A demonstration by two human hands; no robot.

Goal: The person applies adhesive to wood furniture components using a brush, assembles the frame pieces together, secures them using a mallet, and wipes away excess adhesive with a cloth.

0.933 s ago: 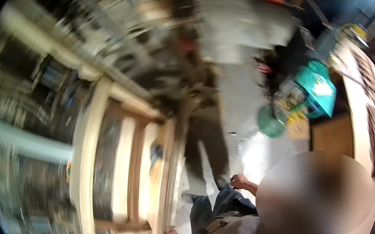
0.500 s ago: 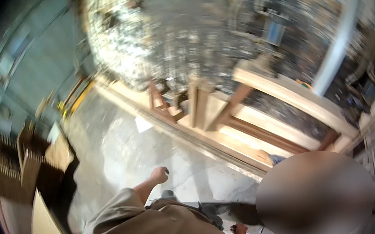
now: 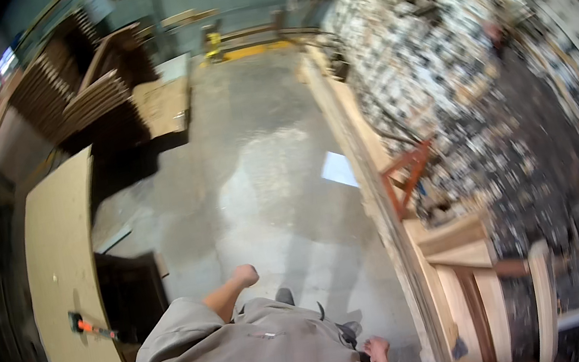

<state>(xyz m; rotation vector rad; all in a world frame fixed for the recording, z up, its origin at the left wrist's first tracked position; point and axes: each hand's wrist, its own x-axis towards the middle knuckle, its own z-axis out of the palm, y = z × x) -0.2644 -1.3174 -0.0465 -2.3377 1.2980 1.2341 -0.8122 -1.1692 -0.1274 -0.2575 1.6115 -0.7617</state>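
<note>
My left hand (image 3: 245, 275) hangs low over the concrete floor in front of my body, its fingers curled into a loose fist with nothing showing in it. On the other side, my right hand (image 3: 377, 349) is down beside my hip, near a long timber beam (image 3: 374, 201). Its fingers are curled inward, and a dark patch shows beside them; what they hold, if anything, is hidden. Neither hand touches a bench or a workpiece. Below me, part of a shoe (image 3: 284, 297) shows on the floor.
A pale board tabletop (image 3: 60, 240) at left bears an orange-and-black hand tool (image 3: 91, 327). Brown slatted wooden pieces (image 3: 92, 106) are stacked at the far left. Right of the beam are a reddish triangular frame (image 3: 409, 173) and a wooden frame (image 3: 543, 300). White paper (image 3: 338, 169) lies by the beam.
My view has swung left, so the floor lane now runs straight ahead and the beam lies to my right. The blurred round patch at lower right is gone. Both hands stay low.
</note>
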